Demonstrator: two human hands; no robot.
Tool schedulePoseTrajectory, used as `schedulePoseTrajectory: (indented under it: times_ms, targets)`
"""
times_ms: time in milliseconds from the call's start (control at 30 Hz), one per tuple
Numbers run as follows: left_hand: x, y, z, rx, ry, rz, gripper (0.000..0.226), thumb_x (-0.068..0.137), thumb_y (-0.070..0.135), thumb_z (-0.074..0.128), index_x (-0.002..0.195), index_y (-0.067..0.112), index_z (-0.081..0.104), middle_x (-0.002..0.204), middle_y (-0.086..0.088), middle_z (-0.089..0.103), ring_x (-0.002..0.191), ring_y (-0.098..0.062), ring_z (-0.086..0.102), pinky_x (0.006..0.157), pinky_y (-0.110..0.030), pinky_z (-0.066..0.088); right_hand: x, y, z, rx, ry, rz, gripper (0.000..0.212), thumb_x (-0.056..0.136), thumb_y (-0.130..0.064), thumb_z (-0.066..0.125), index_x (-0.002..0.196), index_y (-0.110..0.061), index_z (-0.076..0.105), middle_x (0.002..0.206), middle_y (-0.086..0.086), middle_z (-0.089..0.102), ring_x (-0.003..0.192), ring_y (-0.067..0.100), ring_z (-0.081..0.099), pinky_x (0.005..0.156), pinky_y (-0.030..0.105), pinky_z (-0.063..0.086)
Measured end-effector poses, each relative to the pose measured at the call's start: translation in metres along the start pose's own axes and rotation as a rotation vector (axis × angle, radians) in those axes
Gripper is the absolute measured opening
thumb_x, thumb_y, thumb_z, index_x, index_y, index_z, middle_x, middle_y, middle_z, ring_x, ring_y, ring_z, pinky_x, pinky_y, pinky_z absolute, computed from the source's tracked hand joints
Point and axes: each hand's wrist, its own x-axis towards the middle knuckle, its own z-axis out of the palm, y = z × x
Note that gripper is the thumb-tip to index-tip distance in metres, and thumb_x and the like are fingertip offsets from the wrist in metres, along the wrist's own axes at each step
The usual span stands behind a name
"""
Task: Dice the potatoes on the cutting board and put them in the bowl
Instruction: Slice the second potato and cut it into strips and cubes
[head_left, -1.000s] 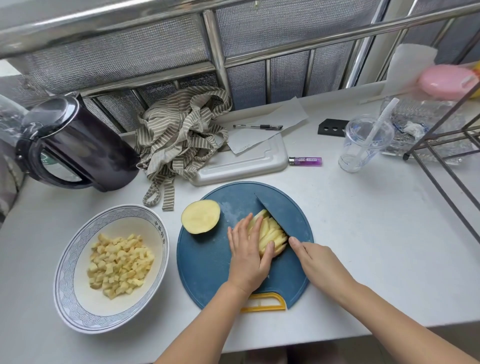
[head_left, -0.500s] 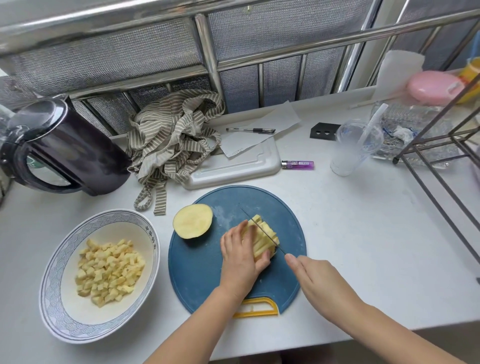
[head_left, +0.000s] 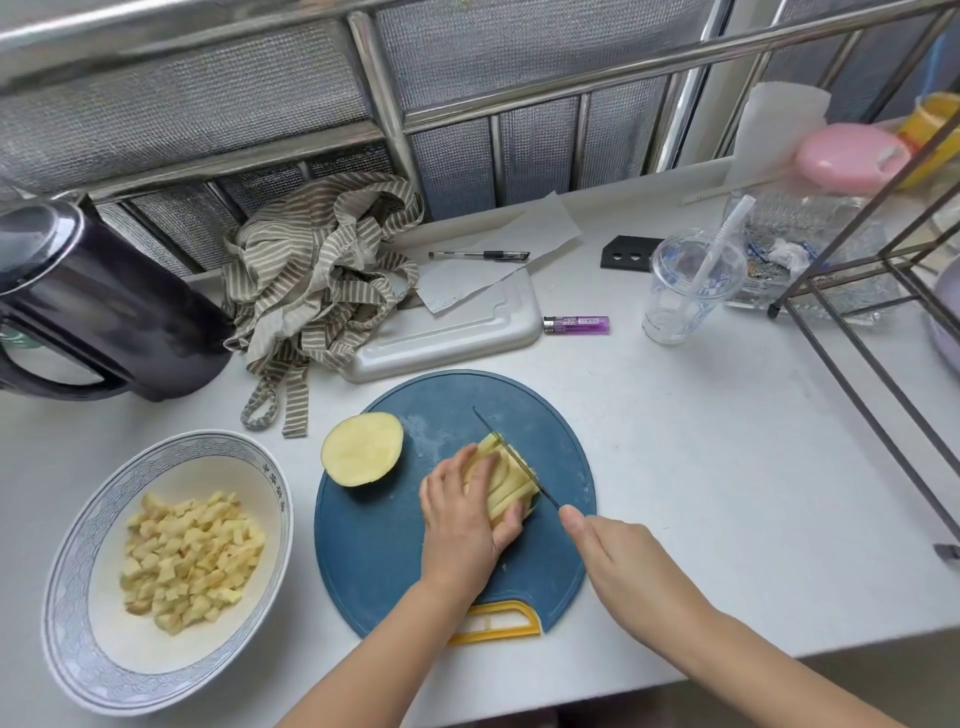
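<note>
Counter: white counter, blue cutting board centre, bowl at 9 o'clock.
Left grip: my left hand clamped on potato strips.
Right grip: my right hand closed on knife.
Risk: blade beside my fingertips; strips could splay, and I'd nick them.

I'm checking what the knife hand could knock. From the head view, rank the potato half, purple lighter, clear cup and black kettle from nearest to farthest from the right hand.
From the right hand:
1. Potato half, on the cutting board, to its left.
2. Purple lighter, beyond the board.
3. Clear cup, back right, a bit past the lighter.
4. Black kettle, far left.
</note>
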Motion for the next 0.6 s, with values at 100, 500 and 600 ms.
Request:
schedulePoseTrajectory:
  times_ms: [100, 500, 600]
  targets:
    - [-0.0013, -0.0018, 0.0004, 0.004, -0.018, 0.005, 0.051, 0.084, 0.054, 0.050, 0.125, 0.023, 0.049, 0.132, -0.007, 0.047, 0.114, -0.029, 0.041, 0.102, -0.045, 0.028, 0.0010, -0.0016, -0.0020, -0.001, -0.021, -0.006, 0.053, 0.101, -0.052, 0.022, 0.064, -0.016, 0.030, 0.061, -0.004, 0.037, 0.058, 0.013, 0.034, 0.056, 0.027, 0.028]
    - [0.0010, -0.0017, -0.0002, -0.001, -0.053, -0.009, 0.056, 0.095, 0.062, 0.027, 0.125, 0.022, 0.052, 0.133, -0.004, 0.044, 0.118, -0.027, 0.037, 0.104, -0.043, 0.021, 0.0064, 0.0005, 0.0000, 0.059, -0.067, 0.034, 0.049, 0.099, -0.053, 0.020, 0.068, -0.016, 0.027, 0.063, -0.003, 0.032, 0.059, 0.013, 0.029, 0.056, 0.027, 0.025]
    - [0.0014, -0.0025, 0.0003, 0.016, -0.058, -0.008, 0.051, 0.093, 0.060, 0.034, 0.124, 0.023, 0.050, 0.132, -0.004, 0.044, 0.117, -0.027, 0.038, 0.104, -0.043, 0.022, 0.0076, -0.0008, 0.0001, 0.086, -0.074, 0.058, 0.049, 0.099, -0.054, 0.020, 0.069, -0.016, 0.026, 0.063, -0.003, 0.031, 0.058, 0.014, 0.027, 0.057, 0.029, 0.025]
